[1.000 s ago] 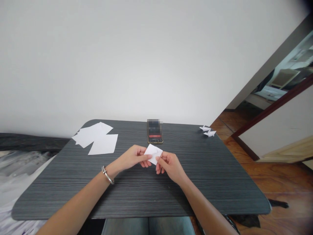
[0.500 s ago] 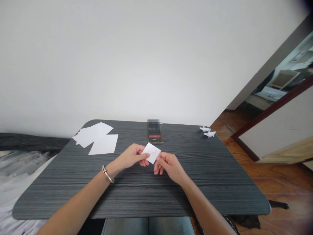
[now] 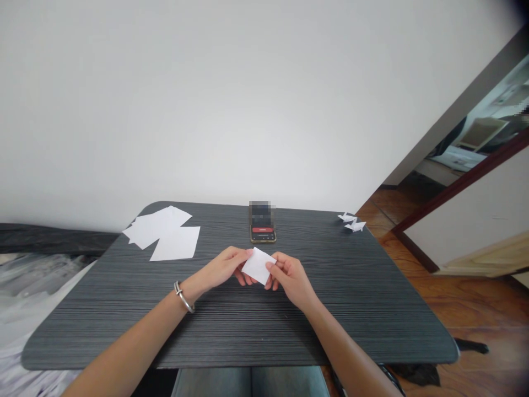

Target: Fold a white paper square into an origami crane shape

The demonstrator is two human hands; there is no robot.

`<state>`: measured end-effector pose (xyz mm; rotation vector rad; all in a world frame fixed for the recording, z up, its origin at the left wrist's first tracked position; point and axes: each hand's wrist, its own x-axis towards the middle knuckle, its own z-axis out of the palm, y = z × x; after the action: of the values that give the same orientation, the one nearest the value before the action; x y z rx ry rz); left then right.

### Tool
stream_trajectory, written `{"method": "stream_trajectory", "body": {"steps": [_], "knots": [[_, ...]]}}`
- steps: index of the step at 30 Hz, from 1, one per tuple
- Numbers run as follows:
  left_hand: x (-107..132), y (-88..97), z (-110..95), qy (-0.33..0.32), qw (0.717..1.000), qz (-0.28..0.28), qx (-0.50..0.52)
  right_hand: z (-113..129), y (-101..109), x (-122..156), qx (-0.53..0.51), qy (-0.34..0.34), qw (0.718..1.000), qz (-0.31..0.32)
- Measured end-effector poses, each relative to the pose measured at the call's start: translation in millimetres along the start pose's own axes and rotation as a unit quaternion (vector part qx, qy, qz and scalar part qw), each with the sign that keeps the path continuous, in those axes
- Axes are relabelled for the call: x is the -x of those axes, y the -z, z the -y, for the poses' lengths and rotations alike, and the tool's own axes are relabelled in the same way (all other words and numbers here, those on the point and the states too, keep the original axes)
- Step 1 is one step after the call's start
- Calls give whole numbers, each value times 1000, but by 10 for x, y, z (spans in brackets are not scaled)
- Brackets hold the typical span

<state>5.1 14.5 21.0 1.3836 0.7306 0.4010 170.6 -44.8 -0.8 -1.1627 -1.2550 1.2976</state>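
Between both hands, over the middle of the dark table [image 3: 231, 331], is a small white square of folded paper [image 3: 258, 267], tilted with one corner pointing away from me. My left hand [image 3: 228, 267] grips its left side, the thumb at the upper left corner and the other fingers curled beneath. My right hand [image 3: 291, 277] pinches the right side, thumb on top and fingers underneath. The paper's underside is hidden. Just beyond it a phone [image 3: 263, 232] lies on the table, its screen lit and partly blurred out.
Several loose white paper sheets [image 3: 177, 242] overlap at the table's back left. Two small folded paper figures [image 3: 354, 226] stand near the back right corner. A white wall [image 3: 248, 110] rises behind the table. Wooden floor [image 3: 475, 309] shows on the right.
The paper has turned slightly and come a little nearer to me. My left thumb has slid from its face to the upper left corner, while my right thumb now presses on top.
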Motion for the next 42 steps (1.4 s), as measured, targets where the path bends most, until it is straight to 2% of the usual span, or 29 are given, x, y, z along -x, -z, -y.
{"method": "stream_trajectory", "body": {"steps": [6,26,31,38,42], "knots": [[9,28,-39,-20,999,-21,-30,12,-3,12,13,-4,1000,10],[50,29,-83,-9,993,-7,-121,55,-18,32,21,10,1000,-5],[50,11,-102,-16,995,-34,-94,109,-20,48,10,54,997,-59],[42,-15,-105,-34,996,-51,-61,94,-18,67,50,122,982,-135],[37,-30,-94,-37,996,-48,-62,82,-7,59,85,86,987,-105]]}}
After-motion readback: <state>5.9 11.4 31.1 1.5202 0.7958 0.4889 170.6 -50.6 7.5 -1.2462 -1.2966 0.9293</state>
